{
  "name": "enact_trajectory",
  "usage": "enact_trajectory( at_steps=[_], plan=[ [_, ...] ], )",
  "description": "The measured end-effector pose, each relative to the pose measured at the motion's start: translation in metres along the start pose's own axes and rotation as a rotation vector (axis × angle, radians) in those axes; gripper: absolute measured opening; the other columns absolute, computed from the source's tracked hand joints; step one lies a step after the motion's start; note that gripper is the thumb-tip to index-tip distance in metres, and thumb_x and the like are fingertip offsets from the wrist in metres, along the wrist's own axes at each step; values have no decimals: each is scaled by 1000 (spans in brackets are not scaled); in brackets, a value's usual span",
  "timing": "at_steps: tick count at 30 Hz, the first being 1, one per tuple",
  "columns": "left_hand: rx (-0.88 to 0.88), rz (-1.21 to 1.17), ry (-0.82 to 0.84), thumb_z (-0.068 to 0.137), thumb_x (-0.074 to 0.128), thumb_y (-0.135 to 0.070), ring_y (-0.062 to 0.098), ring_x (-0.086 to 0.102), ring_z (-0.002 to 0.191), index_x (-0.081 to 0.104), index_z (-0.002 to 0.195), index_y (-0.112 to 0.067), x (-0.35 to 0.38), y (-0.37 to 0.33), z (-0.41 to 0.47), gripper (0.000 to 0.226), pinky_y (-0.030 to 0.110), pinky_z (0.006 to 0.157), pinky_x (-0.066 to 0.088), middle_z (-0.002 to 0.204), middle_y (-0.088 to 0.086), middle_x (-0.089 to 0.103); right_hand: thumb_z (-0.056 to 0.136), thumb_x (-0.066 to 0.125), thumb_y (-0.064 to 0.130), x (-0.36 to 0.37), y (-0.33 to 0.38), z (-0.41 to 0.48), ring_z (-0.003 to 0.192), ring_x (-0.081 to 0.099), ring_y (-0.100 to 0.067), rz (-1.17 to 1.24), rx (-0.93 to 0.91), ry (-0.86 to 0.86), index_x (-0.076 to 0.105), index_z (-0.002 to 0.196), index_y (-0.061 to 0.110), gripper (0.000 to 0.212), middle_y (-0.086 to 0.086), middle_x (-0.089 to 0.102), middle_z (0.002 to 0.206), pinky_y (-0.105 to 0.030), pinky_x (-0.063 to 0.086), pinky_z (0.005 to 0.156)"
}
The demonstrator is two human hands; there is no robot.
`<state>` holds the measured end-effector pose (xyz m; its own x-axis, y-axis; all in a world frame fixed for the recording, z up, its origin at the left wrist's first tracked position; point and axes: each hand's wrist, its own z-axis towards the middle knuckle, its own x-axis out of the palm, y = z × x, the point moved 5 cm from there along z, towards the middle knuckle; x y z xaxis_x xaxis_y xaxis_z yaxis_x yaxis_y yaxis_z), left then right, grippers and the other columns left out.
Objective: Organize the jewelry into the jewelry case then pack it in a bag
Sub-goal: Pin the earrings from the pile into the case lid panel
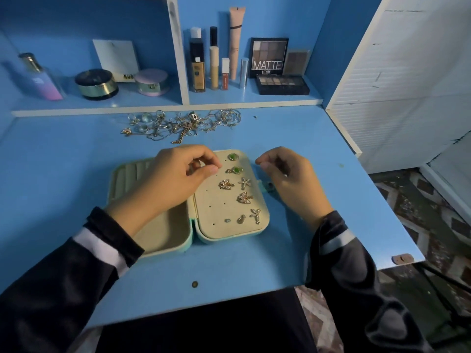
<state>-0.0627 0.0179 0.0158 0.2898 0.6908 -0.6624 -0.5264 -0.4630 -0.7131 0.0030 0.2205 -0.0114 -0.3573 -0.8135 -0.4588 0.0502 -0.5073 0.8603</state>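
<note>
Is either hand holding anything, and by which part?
Cannot tell. Fingers of the left hand pinch over the jewelry case; those of the right hand curl beside it; anything pinched is too small to see.

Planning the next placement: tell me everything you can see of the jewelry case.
The jewelry case lies open flat on the blue desk, mint green outside, cream lining. Its right half is a padded panel with holes, holding several earrings. Its left half has ring rolls behind an open compartment. The left hand is above that half.
</note>
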Motion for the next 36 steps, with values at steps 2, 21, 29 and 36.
enact_trajectory(
  at_steps=[2, 21, 29, 36],
  plan=[
    [17, 9, 2, 87, 72, -15, -2, 50, 59, 71, 88, -29, -1, -4, -9, 14, 7, 60, 36, 76, -33, 59, 92, 58, 5, 2, 1, -12, 72, 58, -3, -18, 6, -1, 68, 91, 11, 12, 13, 67, 82, -18, 46, 68],
    [-66, 16, 41, 84, 74, -16, 2, 53, 70, 75, 87, -30, 3, -16, -54, 14, 8, 65, 37, 82, -11, 68, 91, 57, -1, 10, 10, -57, 92, 66, -4, 166, 37, -30, 65, 90, 5, 10, 2, 69, 110, -13, 49, 80],
    [-82, 13, 58, 86, 73, -18, -1, 51, 64, 74, 85, -31, 4, -17, -48, 14, 7, 61, 35, 76, -12, 66, 92, 58, 1, 7, 17, -57, 95, 66, -6, 226, -8, -44, 65, 89, 17, 18, 6, 70, 108, -19, 49, 83],
    [-107, -14, 87, 87, 72, -18, -3, 47, 56, 71, 81, -35, 6, -18, -43, 18, 6, 56, 35, 62, -30, 59, 92, 58, 2, 7, 18, -55, 98, 66, -12, 253, -13, -53, 66, 90, 14, 15, 3, 70, 110, -27, 51, 88]
  ],
)
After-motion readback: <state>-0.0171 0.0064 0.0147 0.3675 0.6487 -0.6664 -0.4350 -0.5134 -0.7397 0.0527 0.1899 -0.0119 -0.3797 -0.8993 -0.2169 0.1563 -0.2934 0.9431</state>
